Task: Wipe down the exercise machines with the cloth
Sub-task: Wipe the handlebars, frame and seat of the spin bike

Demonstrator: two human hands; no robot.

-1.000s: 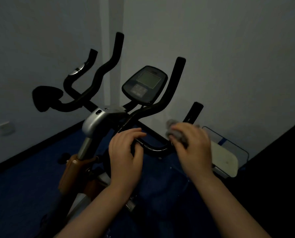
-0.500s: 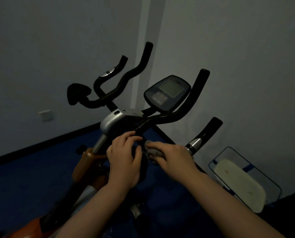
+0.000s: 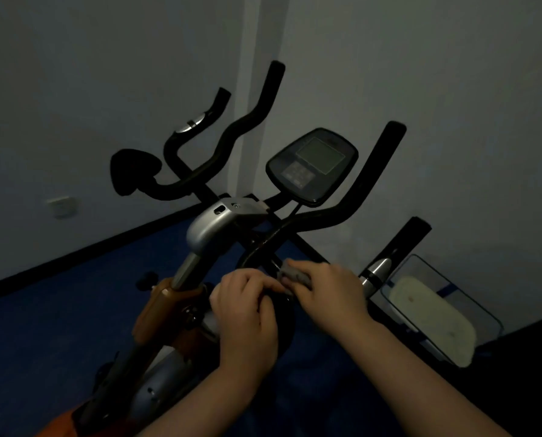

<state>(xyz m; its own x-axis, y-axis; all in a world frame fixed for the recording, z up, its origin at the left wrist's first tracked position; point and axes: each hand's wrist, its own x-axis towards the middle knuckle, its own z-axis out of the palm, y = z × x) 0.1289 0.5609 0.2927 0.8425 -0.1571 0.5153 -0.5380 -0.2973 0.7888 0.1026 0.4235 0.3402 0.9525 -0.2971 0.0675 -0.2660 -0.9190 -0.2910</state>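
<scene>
Grey cloth [image 3: 294, 276] is bunched under your right hand [image 3: 329, 291] against the exercise bike's black handlebar [image 3: 320, 216], while your left hand [image 3: 247, 320] curls round its lower loop.

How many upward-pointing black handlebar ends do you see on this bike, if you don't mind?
4: far-left short end, tall left end, tall right end, low right end.

Two bare forearms showing from the lower edge of the head view, no sleeves reaching into sight, left hand [image 3: 247, 313] and right hand [image 3: 329, 291] wearing no gloves (rings or watch not appearing either), short fingernails barely showing in dim light
</scene>
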